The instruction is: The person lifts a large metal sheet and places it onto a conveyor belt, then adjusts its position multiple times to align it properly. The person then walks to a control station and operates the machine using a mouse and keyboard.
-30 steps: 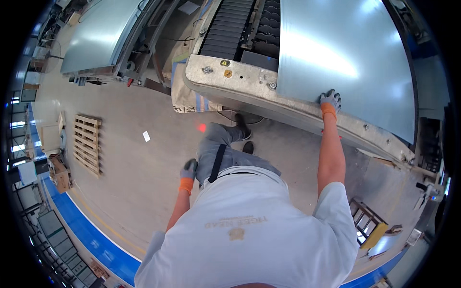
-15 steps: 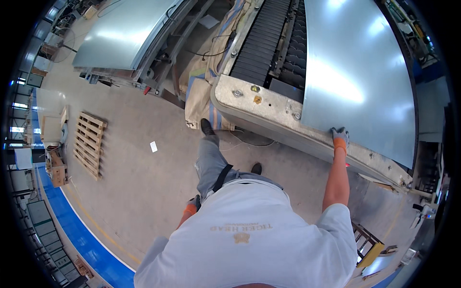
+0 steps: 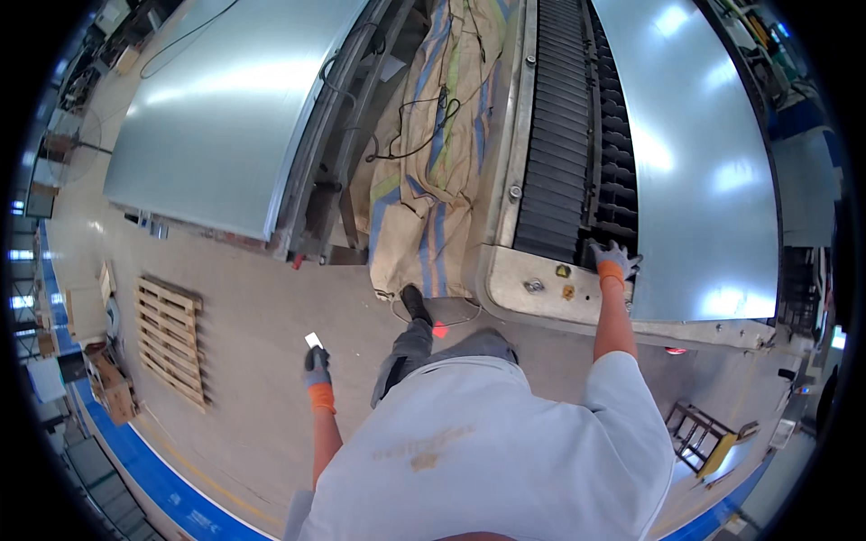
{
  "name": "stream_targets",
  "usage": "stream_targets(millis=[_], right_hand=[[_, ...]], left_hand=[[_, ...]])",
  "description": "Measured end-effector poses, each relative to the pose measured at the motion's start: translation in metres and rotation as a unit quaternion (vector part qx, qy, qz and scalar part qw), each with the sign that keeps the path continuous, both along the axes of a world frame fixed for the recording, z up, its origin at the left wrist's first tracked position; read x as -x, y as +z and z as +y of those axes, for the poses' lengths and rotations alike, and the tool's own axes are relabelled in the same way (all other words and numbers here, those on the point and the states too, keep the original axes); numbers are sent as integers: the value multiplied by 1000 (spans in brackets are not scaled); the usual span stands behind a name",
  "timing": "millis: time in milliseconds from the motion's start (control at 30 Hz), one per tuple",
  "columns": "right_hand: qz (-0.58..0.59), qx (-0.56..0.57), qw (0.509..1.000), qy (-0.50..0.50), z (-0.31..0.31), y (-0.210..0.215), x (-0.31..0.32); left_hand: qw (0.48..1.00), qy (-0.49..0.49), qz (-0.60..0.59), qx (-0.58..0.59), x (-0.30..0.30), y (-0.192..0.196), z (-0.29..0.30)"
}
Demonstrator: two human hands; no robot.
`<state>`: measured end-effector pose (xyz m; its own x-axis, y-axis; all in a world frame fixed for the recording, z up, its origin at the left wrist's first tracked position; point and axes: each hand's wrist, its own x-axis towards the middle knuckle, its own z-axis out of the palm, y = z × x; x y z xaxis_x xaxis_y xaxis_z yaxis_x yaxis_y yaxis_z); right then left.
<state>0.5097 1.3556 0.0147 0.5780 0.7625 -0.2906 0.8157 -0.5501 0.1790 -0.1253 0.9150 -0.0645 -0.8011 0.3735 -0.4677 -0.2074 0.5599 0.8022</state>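
Observation:
My right hand (image 3: 615, 261), in a grey glove with an orange cuff, rests with spread fingers on the machine's grey metal end plate (image 3: 532, 288), right at the foot of a black ribbed belt (image 3: 564, 135). A large shiny metal sheet (image 3: 695, 162) lies just to the right of it. My left hand (image 3: 316, 365), gloved the same way, hangs free over the concrete floor and holds nothing. A small white scrap (image 3: 313, 340) lies on the floor just beyond it. My black shoe (image 3: 415, 302) steps beside a tan sack cloth with blue stripes (image 3: 424, 162).
A second big metal sheet (image 3: 225, 108) lies at the upper left on a frame. A wooden pallet (image 3: 170, 338) lies on the floor at the left, near a blue floor strip (image 3: 153, 478). A red light spot (image 3: 439, 330) glows by my foot. A small yellow-edged stand (image 3: 704, 437) is at the lower right.
I have stepped toward the machine's end. My right hand has shifted from the sheet's edge to the end plate by the black belt. My left hand has swung out to the left.

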Motion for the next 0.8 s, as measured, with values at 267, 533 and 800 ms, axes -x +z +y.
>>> stream_targets(millis=[267, 533, 800], right_hand=[[0, 12, 1000, -10, 30, -17, -3], [-32, -38, 990, -131, 86, -21, 4], [49, -345, 933, -88, 303, -19, 44]], left_hand=[[941, -160, 253, -156, 129, 169, 301], [946, -187, 245, -101, 210, 134, 493], [899, -183, 391, -76, 290, 87, 762]])
